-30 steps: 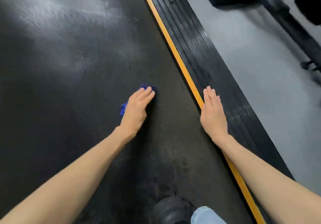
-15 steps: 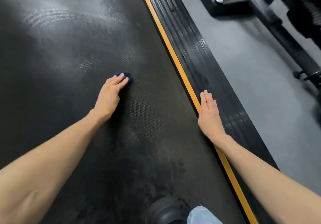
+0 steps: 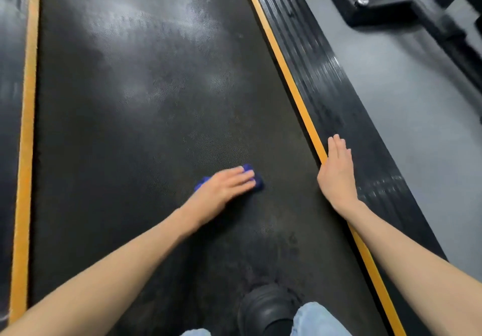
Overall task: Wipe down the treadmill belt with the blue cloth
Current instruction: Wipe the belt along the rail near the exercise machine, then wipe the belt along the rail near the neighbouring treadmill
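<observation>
Head view: the small blue cloth [image 3: 257,180] is being pressed on the treadmill belt [image 3: 143,127], right of centre. It could be bunched up or outrun by the left hand [image 3: 224,188], so that streaks are being left. Its fingers [image 3: 242,177] are being laid straight and together over the cloth. The right hand [image 3: 336,176] is being rested flat, fingers together, across the yellow stripe [image 3: 292,85] and side rail [image 3: 326,80], with nothing being held.

belt [image 3: 135,106] bare ahead, shoe [image 3: 266,307] behind, rails [image 3: 320,80] flanking

A ribbed black side rail [image 3: 326,82] edged by an orange stripe [image 3: 294,88] runs along the right, with grey floor [image 3: 404,116] beyond it. A black machine base [image 3: 378,9] carrying a silver bolt [image 3: 363,1] stands on that floor at top right. At the bottom, a black shoe [image 3: 266,307] shows below a light denim trouser leg [image 3: 313,320].
</observation>
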The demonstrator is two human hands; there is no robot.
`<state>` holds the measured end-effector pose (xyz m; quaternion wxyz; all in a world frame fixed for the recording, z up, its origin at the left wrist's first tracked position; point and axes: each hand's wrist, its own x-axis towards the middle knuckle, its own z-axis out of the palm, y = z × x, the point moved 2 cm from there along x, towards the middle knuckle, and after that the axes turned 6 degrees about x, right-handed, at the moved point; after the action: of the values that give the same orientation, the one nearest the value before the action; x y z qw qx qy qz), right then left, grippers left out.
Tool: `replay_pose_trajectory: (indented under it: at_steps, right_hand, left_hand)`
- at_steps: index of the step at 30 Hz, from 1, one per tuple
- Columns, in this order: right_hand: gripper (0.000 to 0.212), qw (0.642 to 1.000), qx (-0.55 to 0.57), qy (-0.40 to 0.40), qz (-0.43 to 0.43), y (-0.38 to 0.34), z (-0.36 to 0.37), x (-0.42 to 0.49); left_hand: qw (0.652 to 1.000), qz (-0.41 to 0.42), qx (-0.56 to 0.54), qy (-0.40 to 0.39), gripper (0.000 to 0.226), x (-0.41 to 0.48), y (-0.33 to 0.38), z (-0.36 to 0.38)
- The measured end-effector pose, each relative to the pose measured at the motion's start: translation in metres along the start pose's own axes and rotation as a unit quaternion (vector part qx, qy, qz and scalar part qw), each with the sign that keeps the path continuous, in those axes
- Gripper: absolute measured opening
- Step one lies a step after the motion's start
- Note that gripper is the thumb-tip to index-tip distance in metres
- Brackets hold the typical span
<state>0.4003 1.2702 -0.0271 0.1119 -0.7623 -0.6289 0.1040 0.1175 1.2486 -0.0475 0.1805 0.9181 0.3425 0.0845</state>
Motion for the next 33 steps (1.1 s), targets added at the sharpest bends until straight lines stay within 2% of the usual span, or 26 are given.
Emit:
replay_pose_trajectory:
  at_steps: [2, 4, 6, 8, 11, 13, 15, 16, 18, 20, 22, 23, 24, 26, 28, 30, 31, 33]
  right_hand:
    - [0.064, 0.999, 0.021, 0.027, -0.008, -0.014, -0.001, -0.006]
    - [0.065, 0.997, 0.048, 0.036, -0.047, -0.034, 0.001, -0.014]
    - [0.062, 0.992, 0.087, 0.020, -0.089, -0.055, 0.008, -0.020]
    - [0.059, 0.985, 0.117, 0.008, -0.125, -0.077, 0.014, -0.022]
    - [0.055, 0.974, 0.153, -0.001, -0.169, -0.103, 0.024, -0.028]
    - [0.054, 0.966, 0.172, -0.016, -0.190, -0.112, 0.029, -0.032]
    - [0.054, 0.962, 0.172, -0.026, -0.209, -0.113, 0.032, -0.033]
    - [0.053, 0.961, 0.171, -0.026, -0.214, -0.112, 0.032, -0.033]
    - [0.051, 0.964, 0.175, -0.027, -0.200, -0.111, 0.033, -0.032]
    - [0.049, 0.964, 0.181, -0.032, -0.190, -0.115, 0.033, -0.035]
    - [0.049, 0.961, 0.191, -0.036, -0.196, -0.125, 0.034, -0.037]
    - [0.049, 0.959, 0.198, -0.037, -0.198, -0.130, 0.034, -0.038]
    - [0.050, 0.957, 0.204, -0.037, -0.201, -0.135, 0.034, -0.037]
    - [0.050, 0.955, 0.199, -0.025, -0.218, -0.146, 0.037, -0.035]
    - [0.048, 0.960, 0.184, -0.001, -0.214, -0.152, 0.039, -0.036]
    - [0.044, 0.969, 0.182, 0.017, -0.166, -0.158, 0.037, -0.043]
    - [0.041, 0.973, 0.178, 0.028, -0.146, -0.164, 0.036, -0.051]
    - [0.036, 0.978, 0.148, 0.032, -0.143, -0.179, 0.036, -0.077]
  left_hand:
    - [0.977, -0.183, 0.002, 0.108, 0.058, -0.003, -0.050, -0.021]
    - [0.927, -0.340, 0.001, 0.158, 0.068, -0.016, -0.073, -0.037]
    - [0.905, -0.386, 0.010, 0.180, 0.070, -0.030, -0.067, -0.036]
    - [0.936, -0.314, 0.023, 0.158, 0.070, -0.041, -0.035, -0.024]
    - [0.996, -0.080, -0.009, 0.043, 0.065, -0.062, 0.029, 0.010]
    - [0.999, 0.039, -0.007, -0.036, 0.056, -0.075, 0.051, 0.021]
    - [0.996, 0.080, 0.012, -0.034, 0.047, -0.077, 0.032, 0.018]
    - [0.999, 0.047, 0.013, -0.020, 0.046, -0.073, 0.015, 0.012]
    - [0.991, -0.117, 0.018, 0.069, 0.046, -0.067, -0.028, -0.013]
    - [0.941, -0.309, 0.017, 0.140, 0.057, -0.069, -0.062, -0.034]
    - [0.902, -0.403, -0.007, 0.153, 0.069, -0.065, -0.058, -0.035]
    - [0.900, -0.407, -0.017, 0.156, 0.071, -0.063, -0.046, -0.033]
    - [0.913, -0.376, -0.016, 0.157, 0.074, -0.063, -0.031, -0.024]
    - [0.954, -0.269, -0.007, 0.130, 0.074, -0.070, 0.004, -0.001]
    - [0.982, -0.163, -0.013, 0.096, 0.061, -0.076, 0.041, 0.014]
    - [0.983, -0.158, -0.073, 0.059, 0.051, -0.080, 0.061, 0.009]
    - [0.976, -0.168, -0.121, 0.071, 0.049, -0.080, 0.059, -0.002]
    - [0.937, -0.234, -0.232, 0.113, 0.051, -0.083, 0.037, -0.024]
